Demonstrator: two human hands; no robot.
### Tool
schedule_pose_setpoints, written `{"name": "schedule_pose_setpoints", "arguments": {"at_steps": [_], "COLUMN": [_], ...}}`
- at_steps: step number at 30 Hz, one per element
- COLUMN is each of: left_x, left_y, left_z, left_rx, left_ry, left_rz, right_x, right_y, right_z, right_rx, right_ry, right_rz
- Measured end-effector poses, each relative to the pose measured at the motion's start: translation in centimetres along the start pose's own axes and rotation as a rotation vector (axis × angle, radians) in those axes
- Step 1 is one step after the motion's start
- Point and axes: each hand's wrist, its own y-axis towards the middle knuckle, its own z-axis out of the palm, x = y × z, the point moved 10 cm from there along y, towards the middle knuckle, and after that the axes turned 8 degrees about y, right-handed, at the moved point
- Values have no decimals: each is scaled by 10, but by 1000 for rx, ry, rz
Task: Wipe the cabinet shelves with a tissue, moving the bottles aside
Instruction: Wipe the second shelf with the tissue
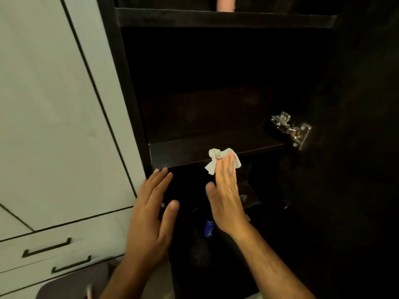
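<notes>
- At far left, pale drawer fronts sit beside the dark cabinet, away from the work.
- The left hand hovers spread and empty near the cabinet's left edge, holding nothing.
- On the middle shelf, the front lip is being wiped; this looks like the wiping step.
- The right hand, fingers flat, presses the crumpled tissue against that lip (pinned, not pinched).
- Below, a blue bottle stands half lost in shadow; the next move probably calls for shifting it aside.
- At right, a metal hinge catches light; the lower shelf's surface is too dark to read.
</notes>
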Motion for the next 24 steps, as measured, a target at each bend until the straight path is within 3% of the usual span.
{"name": "schedule_pose_setpoints", "arguments": {"at_steps": [16, 21, 24], "left_x": [55, 66, 77], "left_y": [-35, -49, -54], "left_z": [-67, -90, -97], "left_rx": [27, 37, 50], "left_ry": [91, 28, -14], "left_rz": [-80, -90, -115], "right_x": [79, 82, 73], "right_y": [-21, -34, -51], "right_z": [102, 120, 114], "right_rx": [172, 180, 61], "right_ry": [-181, 49, 237], "right_rz": [-89, 65, 161]}}
